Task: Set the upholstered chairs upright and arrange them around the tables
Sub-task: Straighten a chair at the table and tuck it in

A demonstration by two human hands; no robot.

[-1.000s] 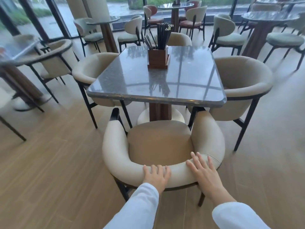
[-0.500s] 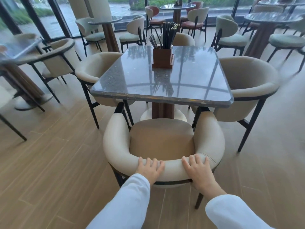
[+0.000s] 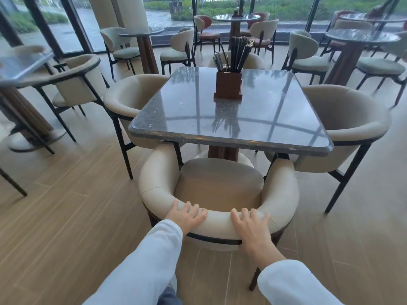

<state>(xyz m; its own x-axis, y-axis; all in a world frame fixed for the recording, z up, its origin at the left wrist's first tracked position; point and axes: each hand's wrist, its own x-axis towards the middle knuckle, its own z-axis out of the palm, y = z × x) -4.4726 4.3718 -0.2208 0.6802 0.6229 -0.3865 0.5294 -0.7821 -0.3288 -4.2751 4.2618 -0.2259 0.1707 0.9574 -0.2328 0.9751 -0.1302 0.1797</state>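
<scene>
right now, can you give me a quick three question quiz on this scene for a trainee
1. True or false: the near chair stands upright at the square table.
2. The utensils on that table stand in: A a wooden holder, B a glass jar, C a basket.
3. Fill in: the left hand and right hand press on the near chair's ____.
Key: 1 true; 2 A; 3 backrest.

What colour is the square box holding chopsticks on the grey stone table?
The square wooden chopstick box is reddish brown, seen best in the head view.
</scene>
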